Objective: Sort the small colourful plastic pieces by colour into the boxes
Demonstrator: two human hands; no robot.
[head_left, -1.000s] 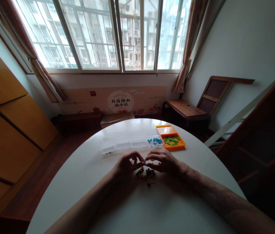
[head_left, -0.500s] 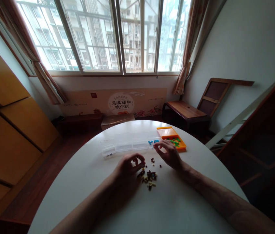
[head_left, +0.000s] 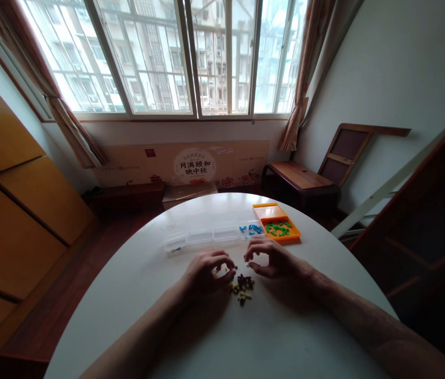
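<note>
Toward the far edge of the round white table [head_left: 285,337], we have a clear plastic tray [head_left: 199,235], divided into a row of compartments. Its compartment closest to the table's right edge carries blue pieces [head_left: 254,229]. Directly beside that end of the tray, we find an orange box [head_left: 290,240]. Its lid [head_left: 270,211] is open and lies toward the table's far edge; green pieces [head_left: 278,228] are spread over the box floor.

Between the tray and the near side of the table, we locate a pile [head_left: 245,282] of small brown and yellow pieces, lying loose on the tabletop.

Our left hand [head_left: 208,268] is just beside the pile, on the side of the table's left edge. Thumb and fingers curve into a partly closed ring, tips close together. Yellow pieces [head_left: 226,269] show through the ring. We cannot tell whether the tips meet or have hold of anything.

Our right hand [head_left: 275,259] is on the opposite side, toward the table's right edge and in front of the blue pieces. Thumb and forefinger form a wider loop, tips near each other. Tiny pieces show at these tips; we cannot tell whether they are gripped or lie on the table.
</note>
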